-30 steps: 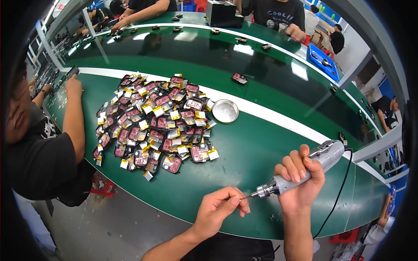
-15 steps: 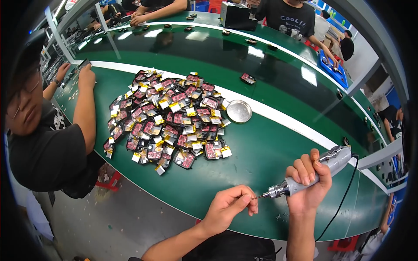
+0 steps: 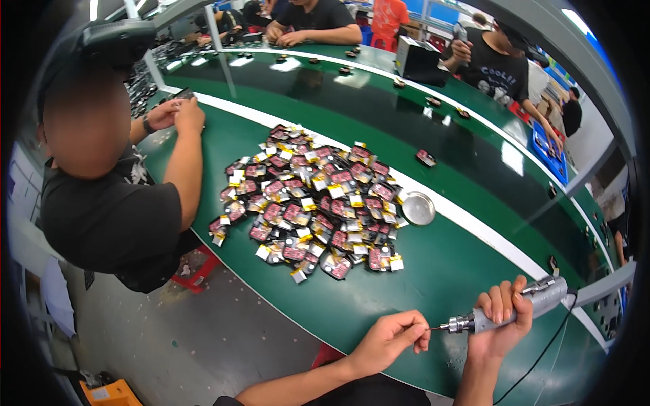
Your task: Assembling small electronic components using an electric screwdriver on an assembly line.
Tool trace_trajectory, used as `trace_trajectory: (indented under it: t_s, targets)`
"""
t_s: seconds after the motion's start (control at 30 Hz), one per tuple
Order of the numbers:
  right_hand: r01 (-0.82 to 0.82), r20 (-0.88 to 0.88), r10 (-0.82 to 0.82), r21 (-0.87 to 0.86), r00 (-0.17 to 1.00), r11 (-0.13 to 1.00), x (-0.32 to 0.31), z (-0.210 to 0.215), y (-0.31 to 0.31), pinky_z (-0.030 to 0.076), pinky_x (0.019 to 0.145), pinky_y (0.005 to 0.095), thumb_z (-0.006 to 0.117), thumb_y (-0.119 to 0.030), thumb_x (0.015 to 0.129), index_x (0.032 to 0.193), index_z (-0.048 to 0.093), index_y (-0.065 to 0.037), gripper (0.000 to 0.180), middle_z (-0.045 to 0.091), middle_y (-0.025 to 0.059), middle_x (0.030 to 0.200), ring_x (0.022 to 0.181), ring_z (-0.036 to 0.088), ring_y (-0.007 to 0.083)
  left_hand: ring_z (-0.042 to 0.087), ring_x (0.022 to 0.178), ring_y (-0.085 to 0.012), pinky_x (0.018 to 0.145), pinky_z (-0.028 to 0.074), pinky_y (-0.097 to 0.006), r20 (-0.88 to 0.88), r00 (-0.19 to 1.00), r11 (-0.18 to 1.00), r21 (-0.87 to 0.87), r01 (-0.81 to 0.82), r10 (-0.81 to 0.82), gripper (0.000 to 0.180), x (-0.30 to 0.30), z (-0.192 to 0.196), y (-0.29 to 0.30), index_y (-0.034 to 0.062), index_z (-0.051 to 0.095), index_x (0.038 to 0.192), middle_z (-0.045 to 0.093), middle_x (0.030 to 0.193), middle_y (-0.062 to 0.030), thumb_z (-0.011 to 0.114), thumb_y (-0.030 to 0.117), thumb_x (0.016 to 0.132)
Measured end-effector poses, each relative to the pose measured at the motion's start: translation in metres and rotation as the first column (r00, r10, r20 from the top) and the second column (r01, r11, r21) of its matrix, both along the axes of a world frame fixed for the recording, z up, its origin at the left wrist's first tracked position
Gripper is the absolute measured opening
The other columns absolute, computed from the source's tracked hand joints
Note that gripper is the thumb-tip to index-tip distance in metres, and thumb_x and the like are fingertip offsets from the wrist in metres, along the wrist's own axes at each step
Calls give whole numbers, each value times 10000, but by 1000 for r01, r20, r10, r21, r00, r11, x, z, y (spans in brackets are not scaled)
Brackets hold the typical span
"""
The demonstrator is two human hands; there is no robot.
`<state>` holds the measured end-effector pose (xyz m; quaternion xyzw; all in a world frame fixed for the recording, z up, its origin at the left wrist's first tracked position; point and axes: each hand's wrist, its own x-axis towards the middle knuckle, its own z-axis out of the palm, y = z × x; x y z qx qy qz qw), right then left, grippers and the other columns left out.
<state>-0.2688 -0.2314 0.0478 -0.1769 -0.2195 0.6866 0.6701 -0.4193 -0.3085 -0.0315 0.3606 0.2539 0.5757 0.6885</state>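
Observation:
My right hand (image 3: 497, 331) is wrapped round the silver-grey body of a corded electric screwdriver (image 3: 547, 296), its thin bit pointing left. At the bit's tip, my left hand (image 3: 387, 344) is closed in a pinch of thumb and forefinger. Whatever those fingertips hold is too small or too hidden to make out. Both hands are raised over the near edge of the green table (image 3: 433, 274). Beyond them, to the left, lies a heap of small black-cased devices (image 3: 336, 264) with red circuit boards and silver battery packs. A round metal dish (image 3: 418, 208) sits at the heap's right side.
A white strip (image 3: 474, 233) separates the table from a green conveyor belt (image 3: 379, 108) carrying scattered devices. At the left sits a co-worker (image 3: 115, 216), hands raised over the table. Another person (image 3: 497, 68) across the belt reaches into a blue tray (image 3: 548, 152). The screwdriver's black cord (image 3: 542, 369) hangs at right.
The whole view has shifted, so the heap, dish and both hands appear farther right and lower. My hands keep nearly the same hold, with the bit's tip at my left fingertips.

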Motion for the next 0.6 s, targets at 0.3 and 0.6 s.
trace_trajectory:
  t_s: [0.3,0.6]
  targets:
    - [5,145,-23,121,989,993,-3,11,-13,294,458,244,510,-53,788,865,442,-72,105,341,0,540,451,345,101,541,772,-120,721,456,-264,-78,994,997,-7,-81,80,210,8,1,-7,-13,562,924,575,852,-58,463,159,993]
    - [-24,80,19,72,997,997,-3,13,-13,312,501,265,523,-72,795,869,490,-82,82,358,-6,532,470,363,114,551,722,-174,676,458,-287,-2,997,995,65,-75,75,272,2,-2,-2,-19,522,848,564,820,-124,457,200,996]
